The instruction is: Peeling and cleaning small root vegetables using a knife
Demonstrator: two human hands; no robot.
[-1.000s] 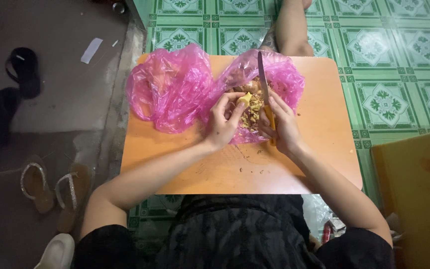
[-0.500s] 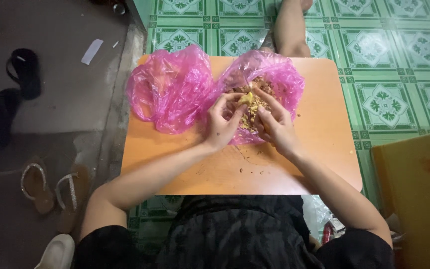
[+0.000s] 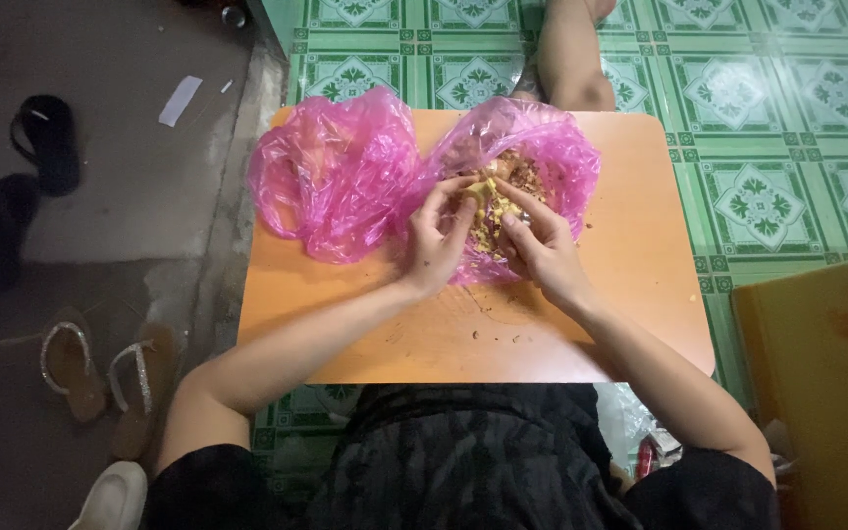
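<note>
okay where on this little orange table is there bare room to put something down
Free: the table's right strip, between the right pink bag and the right edge, and the near strip by the body, though crumbs dot it. Crowded: the far half, where the left pink bag sits, and the middle, where left hand and right hand work.

Operator body check, head cam.
I see black short sleeves and a dark, faintly patterned black garment over the lap; forearms bare, left hand and right hand ungloved, no rings or watch visible.
</note>
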